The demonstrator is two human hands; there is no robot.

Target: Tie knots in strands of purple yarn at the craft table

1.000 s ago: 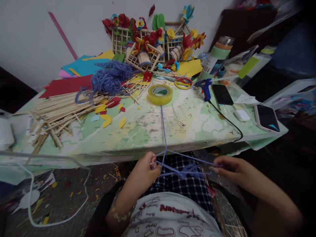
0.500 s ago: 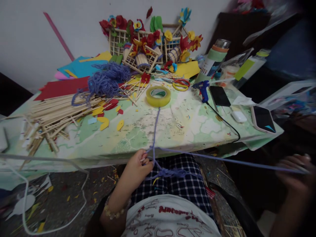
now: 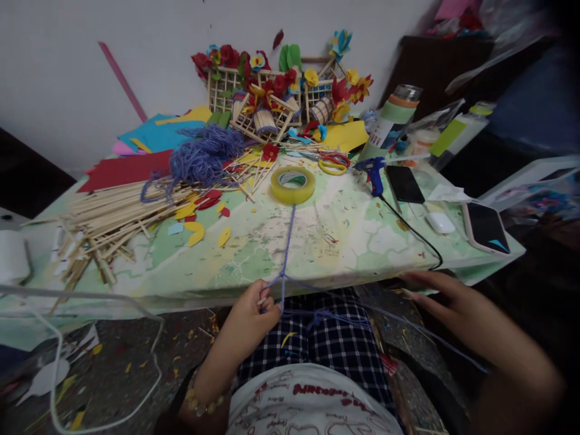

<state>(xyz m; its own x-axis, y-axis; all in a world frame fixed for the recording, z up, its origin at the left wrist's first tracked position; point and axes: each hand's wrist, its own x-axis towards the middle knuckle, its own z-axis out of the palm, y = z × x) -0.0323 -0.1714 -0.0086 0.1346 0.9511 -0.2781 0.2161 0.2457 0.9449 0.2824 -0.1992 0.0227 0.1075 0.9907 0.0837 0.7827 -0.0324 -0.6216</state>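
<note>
My left hand (image 3: 256,308) is closed on purple yarn (image 3: 288,241) just in front of the table's near edge. One strand runs up from there to a roll of yellow tape (image 3: 292,185) lying on the table, and the strands cross at a small knot beside my fingers. A loose strand trails off to the right, and more tangled yarn (image 3: 324,317) lies over my lap. My right hand (image 3: 439,296) hovers at the right of the table edge, slightly blurred, its fingers apart and nothing held in them.
Thin wooden sticks (image 3: 118,211) and a purple yarn heap (image 3: 203,157) cover the left side. Scissors (image 3: 333,163), a blue glue gun (image 3: 374,175) with its cord, two phones (image 3: 405,184) and a bottle (image 3: 392,121) stand or lie to the right. Stick frames with paper flowers (image 3: 267,109) line the wall.
My right hand has let go of the taut strand and come back leftward toward the table edge. That strand now hangs slacker. My left hand has stayed nearly in place.
</note>
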